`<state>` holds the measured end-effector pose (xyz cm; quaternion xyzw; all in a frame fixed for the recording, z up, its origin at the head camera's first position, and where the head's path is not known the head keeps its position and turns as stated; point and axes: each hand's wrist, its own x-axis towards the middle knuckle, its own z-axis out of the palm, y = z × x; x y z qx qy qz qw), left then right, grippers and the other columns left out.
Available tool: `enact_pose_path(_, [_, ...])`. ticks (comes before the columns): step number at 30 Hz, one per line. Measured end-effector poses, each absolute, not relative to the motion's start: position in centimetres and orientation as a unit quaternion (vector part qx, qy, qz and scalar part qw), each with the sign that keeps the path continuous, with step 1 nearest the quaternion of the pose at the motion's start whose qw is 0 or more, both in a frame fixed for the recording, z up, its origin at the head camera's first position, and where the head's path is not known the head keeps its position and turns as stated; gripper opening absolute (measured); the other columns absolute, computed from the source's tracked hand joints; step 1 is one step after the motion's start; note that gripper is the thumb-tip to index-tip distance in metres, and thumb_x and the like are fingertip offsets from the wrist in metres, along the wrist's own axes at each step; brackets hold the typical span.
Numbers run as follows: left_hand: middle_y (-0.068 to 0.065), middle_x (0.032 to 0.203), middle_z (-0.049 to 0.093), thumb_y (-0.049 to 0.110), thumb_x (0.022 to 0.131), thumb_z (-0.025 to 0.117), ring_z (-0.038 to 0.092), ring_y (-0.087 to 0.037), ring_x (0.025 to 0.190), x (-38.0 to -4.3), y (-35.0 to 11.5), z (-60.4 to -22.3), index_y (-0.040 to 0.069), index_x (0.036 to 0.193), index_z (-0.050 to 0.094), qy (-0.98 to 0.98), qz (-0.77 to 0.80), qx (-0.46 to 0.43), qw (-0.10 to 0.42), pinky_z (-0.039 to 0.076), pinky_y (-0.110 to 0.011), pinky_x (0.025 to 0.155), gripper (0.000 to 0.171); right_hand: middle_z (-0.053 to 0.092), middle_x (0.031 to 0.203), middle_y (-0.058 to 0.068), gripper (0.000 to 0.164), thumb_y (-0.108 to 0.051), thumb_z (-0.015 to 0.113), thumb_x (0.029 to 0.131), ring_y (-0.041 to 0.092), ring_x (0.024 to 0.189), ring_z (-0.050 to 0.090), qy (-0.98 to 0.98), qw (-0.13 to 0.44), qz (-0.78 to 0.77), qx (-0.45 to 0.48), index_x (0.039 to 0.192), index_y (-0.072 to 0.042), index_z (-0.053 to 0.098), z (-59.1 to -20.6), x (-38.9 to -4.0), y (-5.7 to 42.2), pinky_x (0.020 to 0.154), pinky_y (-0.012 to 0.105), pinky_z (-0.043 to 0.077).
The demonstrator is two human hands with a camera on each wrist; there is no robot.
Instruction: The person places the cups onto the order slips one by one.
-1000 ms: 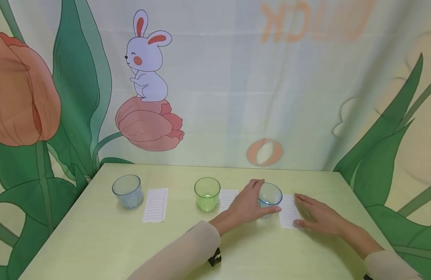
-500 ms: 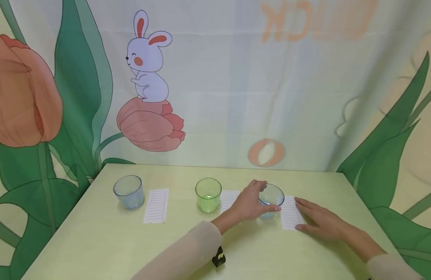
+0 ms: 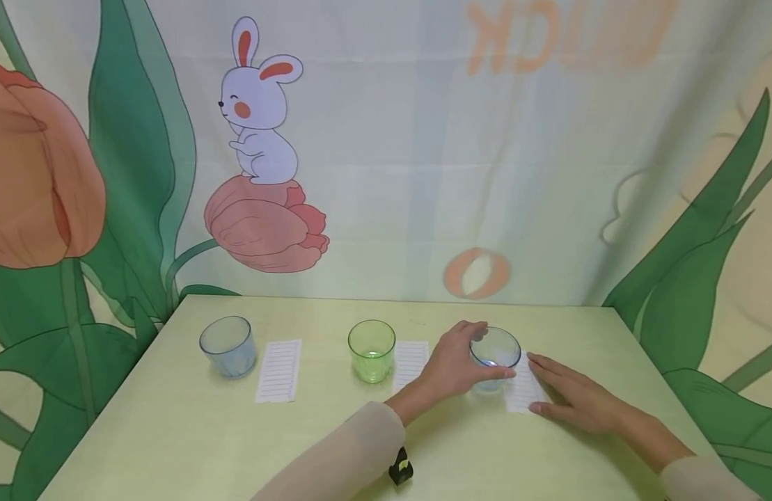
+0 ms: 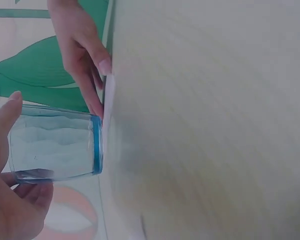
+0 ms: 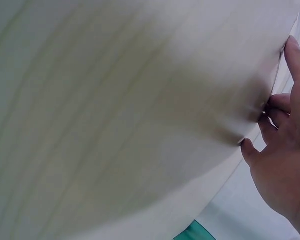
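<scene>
In the head view my left hand (image 3: 453, 363) grips a clear blue-tinted glass (image 3: 497, 346) from its left side, fingers at the far rim and thumb along the near side. The glass is upright and overlaps the left part of a lined paper strip (image 3: 525, 390). The left wrist view shows the glass's thick blue base (image 4: 97, 145) right at the tabletop. My right hand (image 3: 583, 396) lies at the strip's right edge, its fingers extended and its thumb and fingertips touching the paper and table.
A green glass (image 3: 372, 351) stands mid-table beside a second lined paper strip (image 3: 411, 363), partly behind the left forearm. Another blue-tinted glass (image 3: 227, 346) stands at left beside a third strip (image 3: 279, 370). A printed curtain (image 3: 386, 139) hangs behind the pale wooden table (image 3: 204, 445).
My left hand has moved the blue glass a little to the right, so it now covers the left part of the paper strip. My right hand stays at the strip's right edge.
</scene>
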<state>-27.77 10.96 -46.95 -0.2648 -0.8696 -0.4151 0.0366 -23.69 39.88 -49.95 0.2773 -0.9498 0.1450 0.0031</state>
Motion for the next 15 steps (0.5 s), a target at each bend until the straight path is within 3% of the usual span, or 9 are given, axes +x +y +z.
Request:
enact_pose_path(8, [0.004,0.142,0.063,0.063,0.079,0.087,0.061,-0.012,0.128,-27.9,14.6,-46.6,0.014,0.154,0.055,-0.873,-0.404,-0.27,0.017,0.051,-0.025,0.103,0.095,0.043,0.159,0.031,0.077,-0.043,0.073,0.101,0.053,0.143,0.044,-0.945,0.013,0.163,0.284,0.153,0.008,0.049,-50.1,-23.5,40.0,0.113,0.067,0.039])
enact_pose_path(15, [0.0,0.141,0.065,0.062,0.081,0.087,0.061,-0.013,0.128,-28.0,16.5,-46.7,0.012,0.153,0.057,-0.875,-0.398,-0.274,0.015,0.05,-0.024,0.104,0.092,0.046,0.159,0.028,0.075,-0.038,0.075,0.1,0.052,0.141,0.048,-0.939,0.038,0.168,0.298,0.154,0.006,0.049,-50.7,-23.6,40.3,0.11,0.068,0.042])
